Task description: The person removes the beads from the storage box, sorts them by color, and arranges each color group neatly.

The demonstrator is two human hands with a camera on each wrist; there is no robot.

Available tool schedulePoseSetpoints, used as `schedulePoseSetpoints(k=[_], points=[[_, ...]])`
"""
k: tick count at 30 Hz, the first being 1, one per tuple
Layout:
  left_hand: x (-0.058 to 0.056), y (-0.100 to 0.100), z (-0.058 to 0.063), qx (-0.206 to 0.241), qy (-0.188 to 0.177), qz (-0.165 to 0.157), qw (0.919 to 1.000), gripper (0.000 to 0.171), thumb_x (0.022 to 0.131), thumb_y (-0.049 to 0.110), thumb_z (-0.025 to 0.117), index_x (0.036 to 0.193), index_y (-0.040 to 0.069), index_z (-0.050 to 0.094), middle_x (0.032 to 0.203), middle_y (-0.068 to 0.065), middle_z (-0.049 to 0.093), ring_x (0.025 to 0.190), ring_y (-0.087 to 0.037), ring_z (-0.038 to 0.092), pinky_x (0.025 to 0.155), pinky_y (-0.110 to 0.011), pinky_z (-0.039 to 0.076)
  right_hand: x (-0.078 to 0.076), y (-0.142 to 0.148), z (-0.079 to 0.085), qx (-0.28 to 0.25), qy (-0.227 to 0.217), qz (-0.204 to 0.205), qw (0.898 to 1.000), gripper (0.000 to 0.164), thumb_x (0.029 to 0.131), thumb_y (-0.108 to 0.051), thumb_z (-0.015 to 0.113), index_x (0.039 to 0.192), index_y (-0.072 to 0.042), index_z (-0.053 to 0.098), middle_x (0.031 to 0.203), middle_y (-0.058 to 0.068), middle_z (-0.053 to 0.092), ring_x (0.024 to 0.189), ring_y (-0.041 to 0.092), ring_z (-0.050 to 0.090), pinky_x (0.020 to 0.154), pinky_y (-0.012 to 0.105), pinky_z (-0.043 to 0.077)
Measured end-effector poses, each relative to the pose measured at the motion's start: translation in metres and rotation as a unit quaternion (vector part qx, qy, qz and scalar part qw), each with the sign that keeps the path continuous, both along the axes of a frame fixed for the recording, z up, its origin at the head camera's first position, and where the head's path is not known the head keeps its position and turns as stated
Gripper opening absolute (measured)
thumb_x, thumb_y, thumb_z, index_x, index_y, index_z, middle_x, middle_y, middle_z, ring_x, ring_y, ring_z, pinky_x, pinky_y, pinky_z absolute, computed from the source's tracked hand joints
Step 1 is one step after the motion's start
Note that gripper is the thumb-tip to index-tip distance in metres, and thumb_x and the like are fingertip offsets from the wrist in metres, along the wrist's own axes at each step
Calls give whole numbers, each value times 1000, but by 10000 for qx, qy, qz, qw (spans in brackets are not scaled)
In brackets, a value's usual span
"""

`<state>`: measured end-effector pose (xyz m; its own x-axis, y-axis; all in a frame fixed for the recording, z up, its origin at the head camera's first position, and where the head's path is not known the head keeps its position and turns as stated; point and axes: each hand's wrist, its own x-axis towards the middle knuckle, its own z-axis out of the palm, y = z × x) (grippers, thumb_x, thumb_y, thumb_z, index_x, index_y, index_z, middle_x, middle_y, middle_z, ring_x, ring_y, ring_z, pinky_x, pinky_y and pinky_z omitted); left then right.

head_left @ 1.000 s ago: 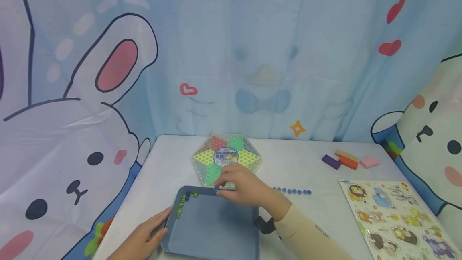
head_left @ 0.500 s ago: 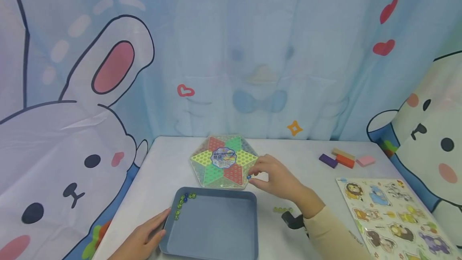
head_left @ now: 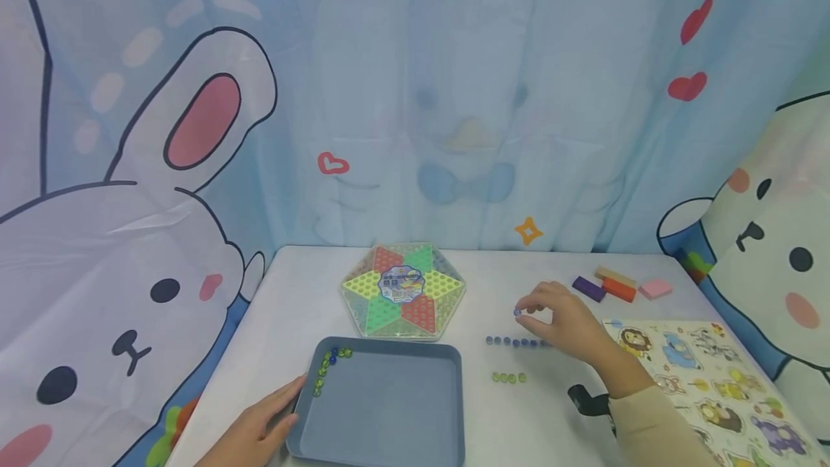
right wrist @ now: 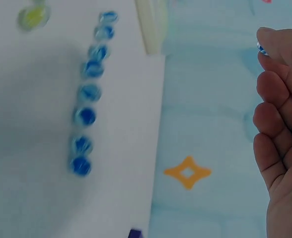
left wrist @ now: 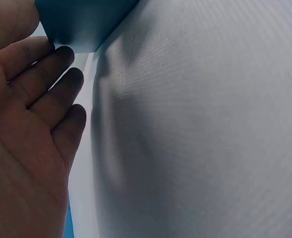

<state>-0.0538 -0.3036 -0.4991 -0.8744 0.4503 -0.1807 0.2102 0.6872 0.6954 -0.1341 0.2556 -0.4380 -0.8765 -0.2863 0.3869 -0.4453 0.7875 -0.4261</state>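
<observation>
The right hand (head_left: 560, 319) pinched a small glass marble (head_left: 517, 313) between thumb and forefinger, the other fingers curled in loosely below. Its forearm, in a beige sleeve (head_left: 655, 424), slanted in from the near right corner of the table (head_left: 512, 445). In the head view the pinched marble appeared beyond a straight row of blue marbles (head_left: 516, 342), apart from it, toward the table's far edge. The right wrist view showed eight in that row, clear glass with blue swirls inside. Four yellow-green marbles (head_left: 509, 378) formed a shorter row closer to the table's near edge.

The left hand (head_left: 256, 420) lay with fingers extended and relaxed, gripping nothing, alongside the left edge of a smooth, matte blue-grey tray (head_left: 389, 402). Inside the tray's far left corner, shiny green marbles (head_left: 320, 383) and blue ones (head_left: 333, 360) followed the walls in a bent line. A hexagonal Chinese checkers board (head_left: 421, 312), apparently plastic, lay behind the tray's far edge. Toward the table's far right corner lay flat rectangular blocks (head_left: 619, 290); an animal puzzle board (head_left: 720, 416) lay along the right edge.
</observation>
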Motion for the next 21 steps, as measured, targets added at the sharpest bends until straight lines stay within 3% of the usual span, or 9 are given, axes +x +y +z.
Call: schedulePoseSetpoints(k=[6, 13, 21], points=[[-1, -2, -3, 24, -23, 3, 10000, 67, 109, 50, 48, 165, 17, 32, 168, -11, 40, 152, -36, 40, 112, -19, 49, 2, 26, -10, 250, -484, -542, 9970, 17, 87, -19, 86, 101, -23, 79, 91, -11, 66, 91, 15, 60, 76, 28, 56], [1, -5, -9, 18, 147, -27, 9999, 65, 110, 48, 48, 165, 17, 34, 168, -10, 41, 152, -19, 41, 112, -22, 50, 2, 51, -25, 399, -930, -875, 9910, 14, 88, -20, 85, 101, -20, 79, 92, -5, 67, 93, 20, 62, 77, 35, 57], [0, -4, -7, 55, 94, -27, 9999, 64, 110, 48, 48, 165, 18, 33, 168, -9, 40, 153, -23, 40, 114, -22, 49, 5, 69, -40, 423, -1793, -1007, 9777, 16, 89, -21, 83, 104, -18, 79, 93, -5, 68, 93, 18, 60, 80, 33, 56]])
